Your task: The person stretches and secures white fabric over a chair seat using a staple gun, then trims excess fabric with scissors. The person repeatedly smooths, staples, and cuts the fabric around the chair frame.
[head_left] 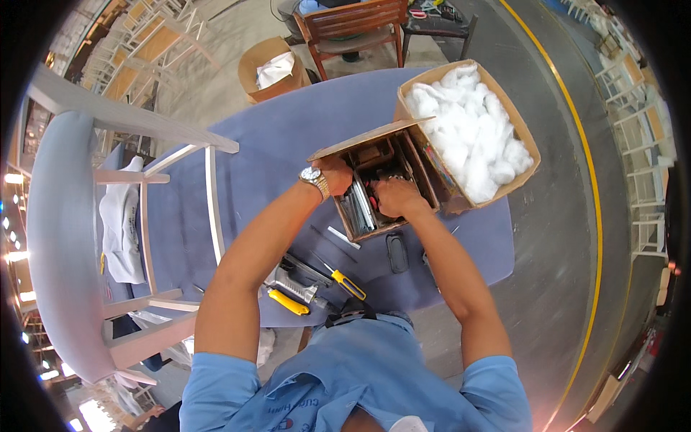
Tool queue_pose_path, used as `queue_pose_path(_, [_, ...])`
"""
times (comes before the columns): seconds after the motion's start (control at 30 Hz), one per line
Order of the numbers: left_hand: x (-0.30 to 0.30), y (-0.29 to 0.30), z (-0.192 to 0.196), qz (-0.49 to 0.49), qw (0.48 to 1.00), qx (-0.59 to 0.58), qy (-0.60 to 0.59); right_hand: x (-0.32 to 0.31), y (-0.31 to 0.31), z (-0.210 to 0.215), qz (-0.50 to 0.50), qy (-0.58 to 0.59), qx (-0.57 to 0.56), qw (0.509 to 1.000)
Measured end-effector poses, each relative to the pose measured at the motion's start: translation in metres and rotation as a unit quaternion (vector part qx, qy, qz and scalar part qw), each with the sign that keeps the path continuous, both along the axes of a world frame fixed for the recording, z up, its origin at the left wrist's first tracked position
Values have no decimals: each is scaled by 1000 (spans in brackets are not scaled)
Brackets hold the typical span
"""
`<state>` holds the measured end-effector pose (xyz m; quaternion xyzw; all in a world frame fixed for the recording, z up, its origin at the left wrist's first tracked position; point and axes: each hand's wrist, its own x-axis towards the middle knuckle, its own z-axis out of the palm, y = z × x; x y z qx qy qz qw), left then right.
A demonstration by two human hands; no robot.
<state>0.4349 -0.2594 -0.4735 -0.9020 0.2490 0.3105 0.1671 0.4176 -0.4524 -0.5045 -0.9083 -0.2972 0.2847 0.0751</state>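
A worn brown box [360,234], split into compartments, stands on the blue-covered table with its flap [371,137] raised. My left hand [335,176] is closed around the box's left edge near the flap. Inside the box, my right hand [396,196] has its fingers bent among the contents. What those fingertips hold, if anything, is hidden; something small and red shows beside them. Long silvery strips [358,205], apparently staples, fill the compartment between my hands.
Close to me lie a staple gun [291,284], a yellow-handled screwdriver [349,284], a yellow cutter [289,302] and a dark oblong case [396,253]. A carton of white stuffing [471,133] adjoins the box. At left stands an upturned chair [65,237] with a pale padded part.
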Motion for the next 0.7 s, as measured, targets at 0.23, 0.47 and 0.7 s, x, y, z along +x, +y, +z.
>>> queue_pose_path(0.23, [8, -6, -9, -76, 996, 39, -13, -13, -22, 26, -78, 26, 166, 983])
queue_pose_path(0.47, [18, -10, 16, -91, 992, 54, 66, -29, -39, 39, -138, 8, 282, 950])
queue_pose_path(0.7, [9, 4, -1, -120, 992, 4, 43, -16, -12, 53, -88, -3, 334, 939])
